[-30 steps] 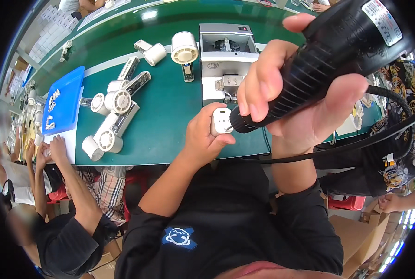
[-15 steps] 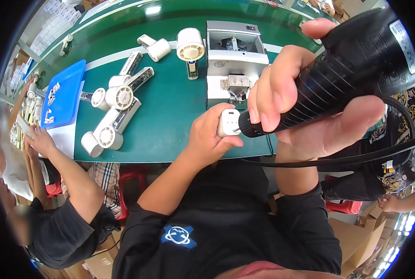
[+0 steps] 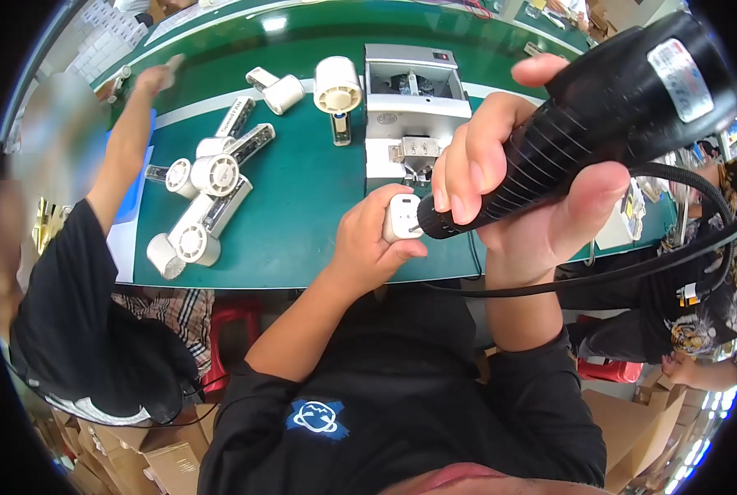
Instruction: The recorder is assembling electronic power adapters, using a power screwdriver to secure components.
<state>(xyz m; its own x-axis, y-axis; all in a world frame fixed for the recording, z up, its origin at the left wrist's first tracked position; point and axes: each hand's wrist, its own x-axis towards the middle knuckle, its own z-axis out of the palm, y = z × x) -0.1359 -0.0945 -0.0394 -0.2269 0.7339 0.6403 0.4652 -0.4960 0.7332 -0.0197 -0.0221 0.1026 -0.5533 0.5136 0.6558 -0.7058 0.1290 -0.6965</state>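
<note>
My left hand [image 3: 358, 243] is closed around a small white handheld fan [image 3: 399, 224]; only its end face, with a slot and small holes, shows, and the rest is hidden in my grip. In my right hand [image 3: 541, 227] is a thick black electric screwdriver [image 3: 541, 148], tilted down to the left, fingers wrapped around its ribbed body. Its bit meets or nearly meets the white end face near a hole. A black cable [image 3: 550, 288] trails below my right wrist.
Beyond my hands stands a silver screw feeder [image 3: 385, 120]. Several white fans with exposed inner boards, such as this fan [image 3: 216, 175], lie to the left; another fan [image 3: 337, 95] sits beside the feeder. A co-worker's arm [image 3: 125, 148] reaches over a blue tray [image 3: 133, 198] at far left.
The screwdriver and both my hands have shifted slightly left, bit still at the fan's end. The co-worker on the left has stretched an arm far across the table, now covering most of the tray.
</note>
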